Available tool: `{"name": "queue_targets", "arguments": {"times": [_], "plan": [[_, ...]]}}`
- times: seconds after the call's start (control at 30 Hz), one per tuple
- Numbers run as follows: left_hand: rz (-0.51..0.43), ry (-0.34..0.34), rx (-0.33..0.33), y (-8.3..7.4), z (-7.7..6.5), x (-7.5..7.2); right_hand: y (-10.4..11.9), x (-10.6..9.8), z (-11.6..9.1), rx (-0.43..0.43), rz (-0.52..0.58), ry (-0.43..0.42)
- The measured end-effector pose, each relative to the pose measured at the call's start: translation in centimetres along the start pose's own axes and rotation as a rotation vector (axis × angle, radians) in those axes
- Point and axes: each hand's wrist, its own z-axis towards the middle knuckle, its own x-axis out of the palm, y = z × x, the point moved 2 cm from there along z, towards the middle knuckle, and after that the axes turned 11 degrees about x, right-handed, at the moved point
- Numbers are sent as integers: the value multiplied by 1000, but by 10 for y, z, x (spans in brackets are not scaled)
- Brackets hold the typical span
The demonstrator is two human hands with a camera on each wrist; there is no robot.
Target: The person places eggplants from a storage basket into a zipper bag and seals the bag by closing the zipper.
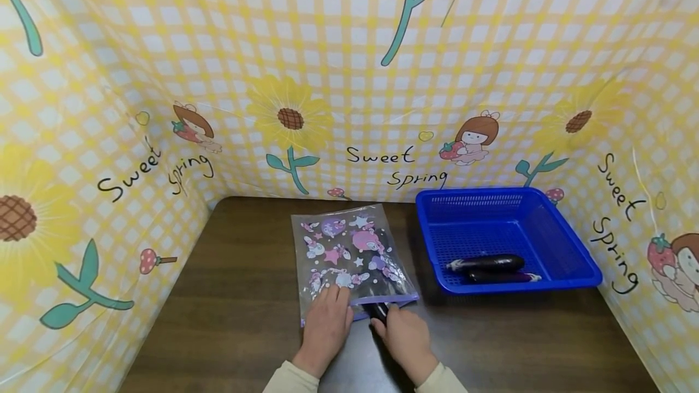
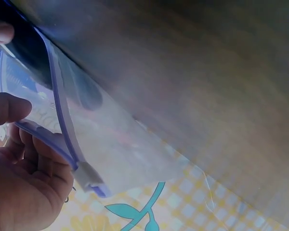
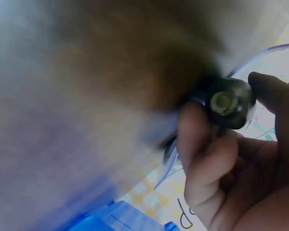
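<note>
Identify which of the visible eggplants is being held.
The eggplant partly inside the zip bag, in the right hand; the other two eggplants lie in the blue basket.

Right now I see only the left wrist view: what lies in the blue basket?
Observer: Two eggplants lie in the blue basket.
Operator: Which end of the held eggplant is outside the bag?
Observer: The stem end; its pale face shows beside the right hand in the right wrist view.
Operator: Is the basket touching the bag?
Observer: No, in the head view the table shows between them.
</note>
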Motion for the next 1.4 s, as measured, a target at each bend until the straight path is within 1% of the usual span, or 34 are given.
{"name": "queue_targets", "arguments": {"times": [0.07,0.2,0.27,0.47,0.6,0.73,0.97,1.1,1.27,1.4], "plan": [[-1,-4,0,0,0,0,1,2,3,2,-28,-32],[6,-25,-4,-1,0,1,1,4,4,29,-55,-42],[25,-26,-7,-1,0,2,-1,3,2,39,-50,-17],[124,6,-46,-2,0,0,-9,-9,-6,59,-9,104],[158,6,-74,-1,-1,0,-14,-15,-10,61,10,127],[151,4,-106,-1,-1,-1,-14,-14,-11,54,14,114],[80,16,-171,-4,1,-4,-5,-5,-8,43,37,111],[62,39,-196,-4,0,-5,1,0,0,50,27,122],[55,88,-226,-5,0,-4,5,7,11,78,14,136],[57,112,-227,-5,0,-4,6,8,15,93,16,150]]}}
